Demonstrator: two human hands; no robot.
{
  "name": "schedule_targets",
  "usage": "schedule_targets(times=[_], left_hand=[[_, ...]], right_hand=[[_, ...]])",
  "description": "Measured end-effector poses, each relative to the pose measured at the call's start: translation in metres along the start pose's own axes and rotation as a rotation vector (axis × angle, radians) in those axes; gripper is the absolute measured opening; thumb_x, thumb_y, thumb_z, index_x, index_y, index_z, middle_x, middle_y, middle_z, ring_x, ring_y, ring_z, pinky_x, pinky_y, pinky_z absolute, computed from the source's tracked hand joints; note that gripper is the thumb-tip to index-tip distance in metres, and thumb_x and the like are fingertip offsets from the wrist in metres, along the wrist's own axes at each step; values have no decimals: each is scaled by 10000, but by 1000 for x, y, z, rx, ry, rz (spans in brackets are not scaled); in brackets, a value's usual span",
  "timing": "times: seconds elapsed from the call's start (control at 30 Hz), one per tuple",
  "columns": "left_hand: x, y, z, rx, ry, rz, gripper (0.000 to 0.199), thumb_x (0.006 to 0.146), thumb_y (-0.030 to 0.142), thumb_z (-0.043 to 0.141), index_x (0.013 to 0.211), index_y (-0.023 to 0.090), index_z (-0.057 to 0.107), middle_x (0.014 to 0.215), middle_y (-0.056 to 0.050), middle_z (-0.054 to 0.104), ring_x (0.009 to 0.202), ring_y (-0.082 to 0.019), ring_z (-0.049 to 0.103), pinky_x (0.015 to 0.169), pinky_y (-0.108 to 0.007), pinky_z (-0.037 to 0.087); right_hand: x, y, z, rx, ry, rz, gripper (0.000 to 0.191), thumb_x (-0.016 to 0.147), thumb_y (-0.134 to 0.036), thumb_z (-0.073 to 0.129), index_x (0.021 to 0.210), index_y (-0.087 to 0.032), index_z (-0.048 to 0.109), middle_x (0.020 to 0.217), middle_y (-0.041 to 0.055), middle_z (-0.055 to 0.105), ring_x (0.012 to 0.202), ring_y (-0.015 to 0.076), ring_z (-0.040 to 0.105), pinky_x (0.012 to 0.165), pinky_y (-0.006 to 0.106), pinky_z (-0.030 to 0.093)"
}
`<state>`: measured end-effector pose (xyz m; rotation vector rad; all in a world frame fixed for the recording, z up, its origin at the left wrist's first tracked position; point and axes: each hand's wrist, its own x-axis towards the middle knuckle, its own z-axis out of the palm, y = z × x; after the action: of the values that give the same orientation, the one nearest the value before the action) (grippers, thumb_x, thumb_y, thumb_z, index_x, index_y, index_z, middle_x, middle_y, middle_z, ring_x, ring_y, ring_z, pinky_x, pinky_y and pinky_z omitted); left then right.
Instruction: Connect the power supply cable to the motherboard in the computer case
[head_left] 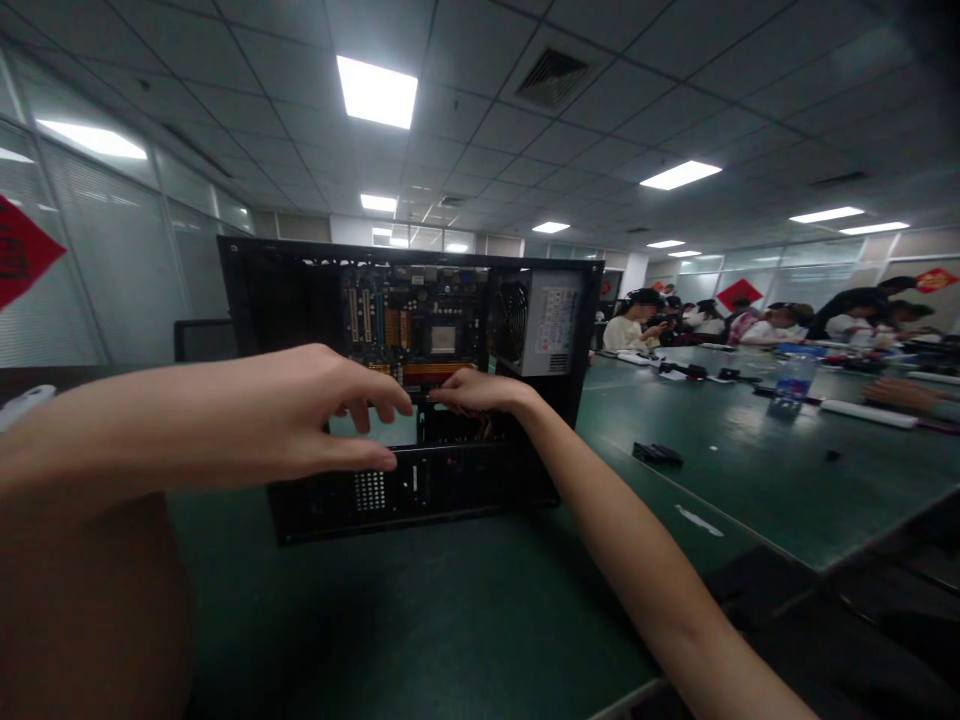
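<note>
A black computer case [259, 300] stands on the green table with its open side facing me. Inside it a motherboard [409, 300] with a bare square processor [443, 340] shows, and a grey power supply [553, 322] sits at upper right. My left hand [330, 410] hovers before the case's left half, thumb and fingers apart, holding nothing. My right hand [472, 390] reaches into the case just below the orange and red memory slots [431, 371]. Its fingers are bent together; what they grip, if anything, is too small to tell. Dark cables [480, 428] hang beneath it.
A small black part [657, 454] and a white strip [699, 520] lie on the table [420, 610] to the right. Farther off are a water bottle [795, 380] and a white roll [868, 413]. Several people sit along the far tables. A blurred hand [904, 395] appears at far right.
</note>
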<state>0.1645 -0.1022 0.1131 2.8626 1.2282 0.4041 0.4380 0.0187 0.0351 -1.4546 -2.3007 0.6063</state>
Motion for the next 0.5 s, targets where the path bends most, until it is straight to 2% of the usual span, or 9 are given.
schedule_targets(times=[0.07, 0.1, 0.2, 0.27, 0.33, 0.43, 0.5], left_hand=[[13, -2, -2, 43, -46, 58, 609, 790, 630, 735, 1297, 292, 719, 1184, -44, 749, 1038, -256, 702, 864, -297, 531], [19, -4, -2, 70, -27, 66, 661, 791, 624, 733, 1354, 281, 681, 1255, -58, 723, 1117, -277, 678, 913, -308, 523], [35, -8, 0, 122, 84, 58, 827, 728, 618, 782, 1454, 272, 591, 1401, -77, 641, 1280, -325, 595, 1016, -338, 487], [44, -9, 2, 103, 95, 96, 796, 738, 594, 786, 1441, 269, 601, 1388, -74, 648, 1262, -313, 605, 1014, -341, 488], [51, -7, 4, 48, 56, 153, 629, 796, 551, 755, 1346, 256, 677, 1277, -69, 710, 1153, -278, 657, 957, -329, 511], [57, -1, 6, -39, 15, 224, 424, 866, 501, 702, 1180, 224, 761, 1112, -70, 764, 1006, -239, 694, 879, -313, 527], [57, 3, 6, -65, 14, 260, 388, 868, 498, 697, 1108, 203, 777, 1045, -71, 771, 945, -225, 696, 837, -304, 527]], right_hand=[[-6, -14, -5, 146, 185, -41, 460, 1013, -532, 526, 898, -133, 723, 690, 11, 639, 576, 116, 498, 554, 248, 385], [-10, -20, -8, 197, 231, -83, 436, 1012, -517, 538, 936, -133, 731, 752, 22, 673, 622, 119, 523, 590, 244, 408], [-24, -33, -20, 246, 255, -210, 355, 1003, -442, 576, 1018, -132, 750, 930, 48, 734, 783, 141, 594, 724, 246, 459], [-36, -35, -29, 216, 239, -236, 372, 1003, -453, 574, 1034, -129, 752, 906, 41, 726, 773, 139, 585, 720, 247, 453], [-46, -35, -36, 159, 191, -216, 456, 1008, -529, 542, 1013, -123, 748, 785, 19, 671, 675, 122, 531, 631, 244, 414], [-56, -37, -41, 43, 43, -187, 539, 1006, -603, 504, 990, -119, 740, 670, -9, 577, 582, 111, 450, 533, 251, 341], [-62, -43, -41, -37, -23, -175, 509, 1016, -571, 503, 995, -124, 746, 691, 3, 601, 593, 114, 470, 535, 254, 348]])
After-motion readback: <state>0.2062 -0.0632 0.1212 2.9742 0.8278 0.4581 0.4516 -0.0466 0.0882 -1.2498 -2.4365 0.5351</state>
